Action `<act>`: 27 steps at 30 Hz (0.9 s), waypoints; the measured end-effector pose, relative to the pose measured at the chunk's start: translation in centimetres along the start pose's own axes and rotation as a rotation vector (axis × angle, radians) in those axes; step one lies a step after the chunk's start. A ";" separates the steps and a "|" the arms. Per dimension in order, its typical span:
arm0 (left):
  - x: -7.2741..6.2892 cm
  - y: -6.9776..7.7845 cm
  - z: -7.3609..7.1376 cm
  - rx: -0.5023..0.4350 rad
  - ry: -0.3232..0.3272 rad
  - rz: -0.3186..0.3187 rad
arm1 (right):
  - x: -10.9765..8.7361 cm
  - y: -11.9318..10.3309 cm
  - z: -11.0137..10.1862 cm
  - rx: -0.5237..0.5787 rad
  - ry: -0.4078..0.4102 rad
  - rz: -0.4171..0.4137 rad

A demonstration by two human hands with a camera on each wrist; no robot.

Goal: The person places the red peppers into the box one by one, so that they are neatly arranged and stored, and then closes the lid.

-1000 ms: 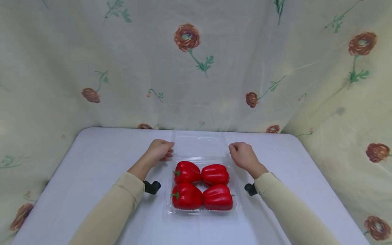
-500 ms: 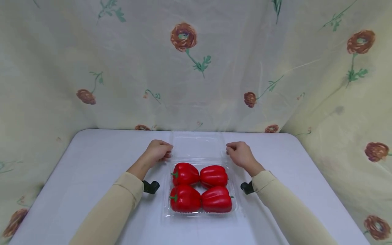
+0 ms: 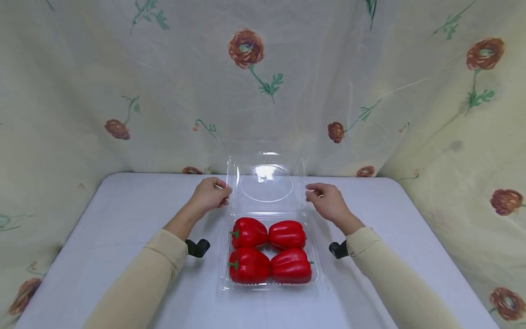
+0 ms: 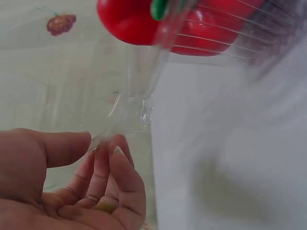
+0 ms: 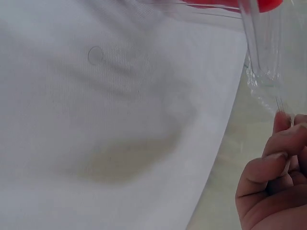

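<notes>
A clear plastic clamshell container (image 3: 269, 287) sits on the table with several red bell peppers (image 3: 249, 265) in its base. Its hinged lid (image 3: 267, 185) stands raised at the far side, tilted up and showing a bright reflection. At the lid's left edge, my left hand (image 3: 213, 194) pinches the rim between thumb and fingers; the left wrist view shows the thin plastic between them. My right hand (image 3: 327, 201) has its curled fingers on the lid's right edge, with the fingertips (image 5: 282, 120) at the plastic in the right wrist view.
The white table (image 3: 135, 256) reaches back to a flowered curtain (image 3: 176, 91), which also hangs at both sides. A black wrist mount (image 3: 198, 248) shows under the left sleeve, and another black mount (image 3: 339, 250) under the right.
The lid has swung up from lying back nearly flat to standing raised, both hands lifting with it at its sides. The base and peppers have stayed in place.
</notes>
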State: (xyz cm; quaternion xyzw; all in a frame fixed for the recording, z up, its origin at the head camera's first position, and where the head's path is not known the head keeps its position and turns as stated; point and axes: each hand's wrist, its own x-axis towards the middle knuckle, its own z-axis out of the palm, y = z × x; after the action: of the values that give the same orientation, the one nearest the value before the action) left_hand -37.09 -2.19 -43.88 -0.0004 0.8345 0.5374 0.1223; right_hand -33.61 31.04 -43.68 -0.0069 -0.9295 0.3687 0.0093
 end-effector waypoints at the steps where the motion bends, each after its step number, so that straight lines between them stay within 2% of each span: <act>1: -0.1 0.1 -0.1 0.020 0.002 0.011 | -0.1 0.0 -0.2 0.002 0.002 -0.012; 7: -1.1 0.7 -0.6 0.146 -0.003 0.103 | -0.9 0.3 -1.2 0.025 -0.030 -0.072; 12: -2.0 0.9 -1.1 0.227 -0.037 0.204 | -1.7 0.8 -2.2 0.022 -0.073 -0.118; 18: -3.1 1.0 -1.5 0.291 -0.055 0.319 | -3.0 0.8 -3.1 -0.008 -0.100 -0.172; 27: -6.0 0.4 -2.0 0.337 -0.044 0.466 | -5.6 0.1 -3.5 -0.133 -0.084 -0.264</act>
State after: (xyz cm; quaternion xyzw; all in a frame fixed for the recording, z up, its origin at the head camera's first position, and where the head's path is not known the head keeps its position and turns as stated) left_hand -31.76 -4.60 -41.49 0.2235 0.8866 0.4048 0.0119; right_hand -27.94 33.39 -41.23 0.1301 -0.9442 0.3020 0.0182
